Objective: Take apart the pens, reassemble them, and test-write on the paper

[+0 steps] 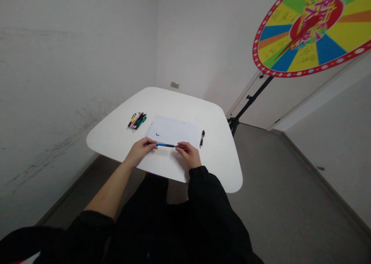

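Observation:
A blue pen point(165, 145) lies level over the near edge of a white sheet of paper point(174, 130). My left hand point(142, 149) pinches its left end and my right hand point(188, 152) pinches its right end. A small dark part point(157, 134) rests on the paper just beyond the pen. Both hands hover over the front of the white table point(121, 136).
Several pens point(136, 121) lie bunched at the table's left. A single black pen point(202, 138) lies to the right of the paper. A colourful prize wheel point(313, 28) on a black stand point(246, 105) rises at the right, with grey floor around it.

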Motion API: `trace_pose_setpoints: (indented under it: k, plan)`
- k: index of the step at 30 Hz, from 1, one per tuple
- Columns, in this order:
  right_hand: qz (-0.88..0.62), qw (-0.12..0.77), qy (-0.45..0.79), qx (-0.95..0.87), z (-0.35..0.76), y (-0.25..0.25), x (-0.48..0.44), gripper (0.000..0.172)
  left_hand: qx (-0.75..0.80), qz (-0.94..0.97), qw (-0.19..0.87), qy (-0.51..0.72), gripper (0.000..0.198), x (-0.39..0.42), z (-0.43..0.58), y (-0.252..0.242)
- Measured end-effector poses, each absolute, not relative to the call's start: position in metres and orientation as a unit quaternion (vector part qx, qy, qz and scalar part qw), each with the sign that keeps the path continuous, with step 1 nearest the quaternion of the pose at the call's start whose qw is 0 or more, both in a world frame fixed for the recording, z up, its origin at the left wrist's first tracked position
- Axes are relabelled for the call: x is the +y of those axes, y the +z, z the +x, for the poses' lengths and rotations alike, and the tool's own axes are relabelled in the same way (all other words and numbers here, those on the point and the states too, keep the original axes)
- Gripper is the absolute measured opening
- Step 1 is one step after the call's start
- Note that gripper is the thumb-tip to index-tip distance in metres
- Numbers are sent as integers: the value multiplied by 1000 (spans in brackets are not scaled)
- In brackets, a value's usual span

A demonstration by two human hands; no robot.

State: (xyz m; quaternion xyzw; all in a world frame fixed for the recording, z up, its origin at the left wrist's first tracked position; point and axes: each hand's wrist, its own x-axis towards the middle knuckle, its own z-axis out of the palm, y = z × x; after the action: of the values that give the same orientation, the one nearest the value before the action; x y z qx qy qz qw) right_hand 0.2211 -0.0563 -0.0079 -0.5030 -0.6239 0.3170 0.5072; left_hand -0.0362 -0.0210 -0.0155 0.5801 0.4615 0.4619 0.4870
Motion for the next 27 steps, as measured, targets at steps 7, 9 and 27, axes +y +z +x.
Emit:
trace_pose_setpoints:
  k: [7, 9, 27]
  plan:
    - [-506, 500, 302, -635, 221, -7, -58, 23, 453, 574, 493, 470, 36, -20, -37, -18]
    - [-509, 499, 289, -639, 219, -7, -58, 25, 453, 576, 491, 471, 35, -20, -37, -19]
    - [-518, 454, 143, -711, 202, -1, -36, 19, 420, 408, 499, 638, 45, -19, -38, -14]
